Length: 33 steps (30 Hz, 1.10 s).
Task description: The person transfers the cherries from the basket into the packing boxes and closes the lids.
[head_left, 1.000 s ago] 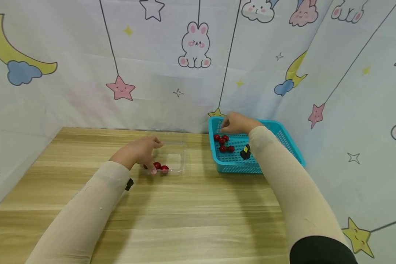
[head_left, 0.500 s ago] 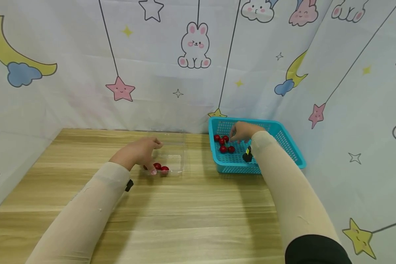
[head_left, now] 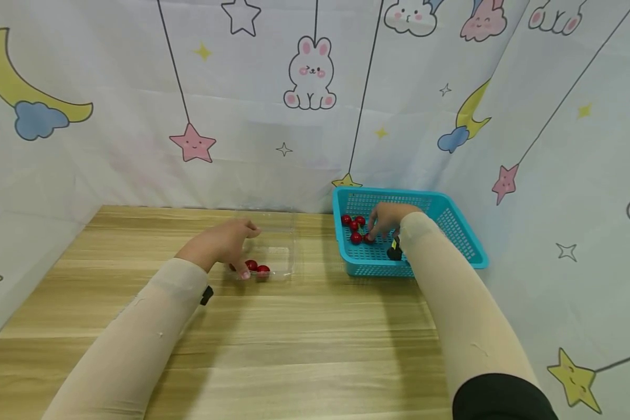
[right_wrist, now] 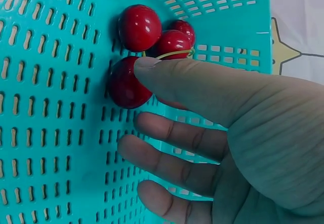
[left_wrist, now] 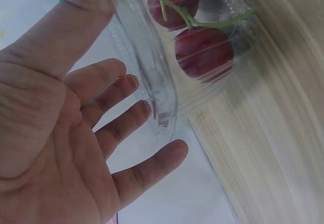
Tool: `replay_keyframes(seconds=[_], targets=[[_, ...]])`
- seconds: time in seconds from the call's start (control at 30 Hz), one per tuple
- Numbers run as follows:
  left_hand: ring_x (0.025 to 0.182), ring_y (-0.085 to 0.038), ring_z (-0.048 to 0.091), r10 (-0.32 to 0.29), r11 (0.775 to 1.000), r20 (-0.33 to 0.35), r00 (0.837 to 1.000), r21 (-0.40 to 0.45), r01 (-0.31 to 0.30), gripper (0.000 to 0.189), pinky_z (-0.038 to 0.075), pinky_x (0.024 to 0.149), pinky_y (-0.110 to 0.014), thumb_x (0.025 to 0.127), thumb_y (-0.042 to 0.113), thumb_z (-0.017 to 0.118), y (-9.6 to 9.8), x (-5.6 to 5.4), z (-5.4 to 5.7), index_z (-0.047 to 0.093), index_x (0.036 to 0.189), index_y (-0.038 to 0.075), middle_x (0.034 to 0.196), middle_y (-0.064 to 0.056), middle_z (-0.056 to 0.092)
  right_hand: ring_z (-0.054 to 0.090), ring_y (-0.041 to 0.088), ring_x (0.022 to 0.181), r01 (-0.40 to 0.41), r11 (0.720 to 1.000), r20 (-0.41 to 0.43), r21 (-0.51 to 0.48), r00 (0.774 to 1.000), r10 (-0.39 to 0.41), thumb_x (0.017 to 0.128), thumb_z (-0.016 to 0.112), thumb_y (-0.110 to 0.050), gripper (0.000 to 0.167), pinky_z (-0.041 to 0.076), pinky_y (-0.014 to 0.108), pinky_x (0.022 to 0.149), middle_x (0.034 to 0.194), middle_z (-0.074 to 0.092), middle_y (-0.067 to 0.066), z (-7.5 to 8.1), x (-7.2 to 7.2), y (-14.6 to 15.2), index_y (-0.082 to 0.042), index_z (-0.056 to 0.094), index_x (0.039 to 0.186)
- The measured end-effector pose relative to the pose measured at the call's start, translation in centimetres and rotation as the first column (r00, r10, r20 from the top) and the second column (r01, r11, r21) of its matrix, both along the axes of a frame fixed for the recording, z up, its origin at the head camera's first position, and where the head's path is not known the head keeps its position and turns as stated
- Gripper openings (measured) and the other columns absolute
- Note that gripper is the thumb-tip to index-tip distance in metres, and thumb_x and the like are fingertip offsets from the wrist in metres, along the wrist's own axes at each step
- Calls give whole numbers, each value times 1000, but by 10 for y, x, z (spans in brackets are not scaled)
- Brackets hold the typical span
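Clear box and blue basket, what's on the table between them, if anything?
Nothing: the head view shows only bare wooden table between the clear box and blue basket.

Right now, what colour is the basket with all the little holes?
Turquoise: the perforated plastic basket shows best in the head view.

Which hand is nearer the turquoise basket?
Right. The right hand is inside the turquoise basket, at the cherries; the left hand is outside, at the clear plastic box.
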<state>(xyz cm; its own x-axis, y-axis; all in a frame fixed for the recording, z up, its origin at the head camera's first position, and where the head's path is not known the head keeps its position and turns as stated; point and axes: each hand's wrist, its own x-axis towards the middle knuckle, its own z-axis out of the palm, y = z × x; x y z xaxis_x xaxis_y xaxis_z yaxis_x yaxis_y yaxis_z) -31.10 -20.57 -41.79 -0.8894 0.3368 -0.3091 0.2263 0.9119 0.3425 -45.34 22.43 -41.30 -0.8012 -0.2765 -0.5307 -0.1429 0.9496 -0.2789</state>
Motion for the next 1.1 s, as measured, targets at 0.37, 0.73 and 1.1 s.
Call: replay_keyframes(seconds=[0.37, 0.73, 1.1], targets=[[170, -51, 32, -12, 1000, 2, 1000, 3, 12, 118, 42, 132, -68, 79, 29, 107, -1, -1, -1, 43, 176, 10, 184, -15, 37, 80, 25, 103, 25, 1000, 45, -13, 999, -24, 99, 92, -31, 26, 68, 38, 77, 118, 82, 7, -8, -5, -5, -19, 83, 121], [170, -51, 33, -3, 1000, 2, 1000, 5, 3, 118, 42, 131, -69, 79, 30, 107, -1, 0, 0, 44, 176, 11, 184, -15, 37, 80, 25, 102, -31, 998, 29, -63, 999, 33, 102, 88, -21, 21, 71, 45, 92, 119, 82, 8, -11, -4, -4, -14, 84, 121], [170, -50, 33, -7, 1000, 2, 1000, 4, 6, 116, 42, 132, -68, 80, 28, 107, 0, -1, 0, 44, 176, 10, 183, -15, 38, 79, 29, 107, -78, 995, -30, -55, 997, 77, 107, 79, -21, 17, 70, 47, 95, 116, 82, 11, 19, -3, -4, -12, 83, 121]])
